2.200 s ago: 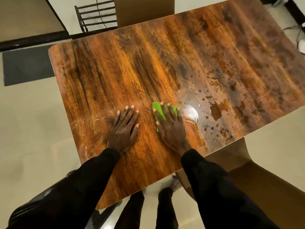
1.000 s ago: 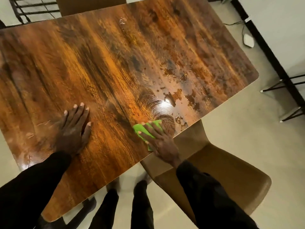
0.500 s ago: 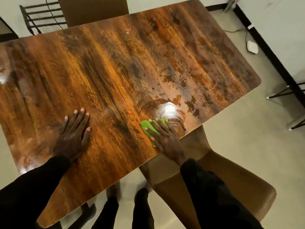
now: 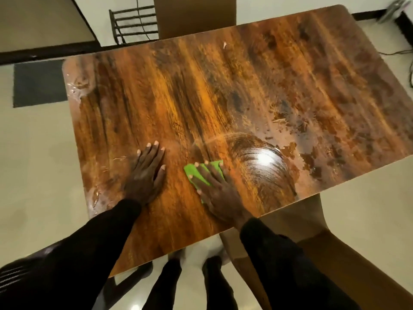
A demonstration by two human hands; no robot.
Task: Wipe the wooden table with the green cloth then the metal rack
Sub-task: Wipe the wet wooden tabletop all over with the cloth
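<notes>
On the wooden table [image 4: 223,86], seen from the head camera, the green cloth [image 4: 194,172] is pressed flat under the right hand [image 4: 218,191], close to the near edge and a little right of the middle. The fingers [image 4: 211,173] are held straight and spread over the cloth. Nothing is gripped, and green corners are left showing past the fingertips and beside the thumb. The left hand [image 4: 145,175] is laid palm down on bare wood just left of the cloth, apart from it, with straight fingers and nothing held. Both arms are covered by black sleeves [image 4: 89,253].

Curved wet streaks [image 4: 252,146] are seen right of the cloth around a bright glare, and wet blotches [image 4: 312,157] are scattered farther toward the right edge. A smeared patch [image 4: 78,88] is seen at the far left corner.

Beyond the far edge, the metal rack [image 4: 134,22] is stood on the floor [image 4: 33,153] beside a brown chair back [image 4: 194,16]. A second brown chair [image 4: 335,253] is tucked under the near right edge. A dark mat [image 4: 38,83] is laid on the floor at the left.
</notes>
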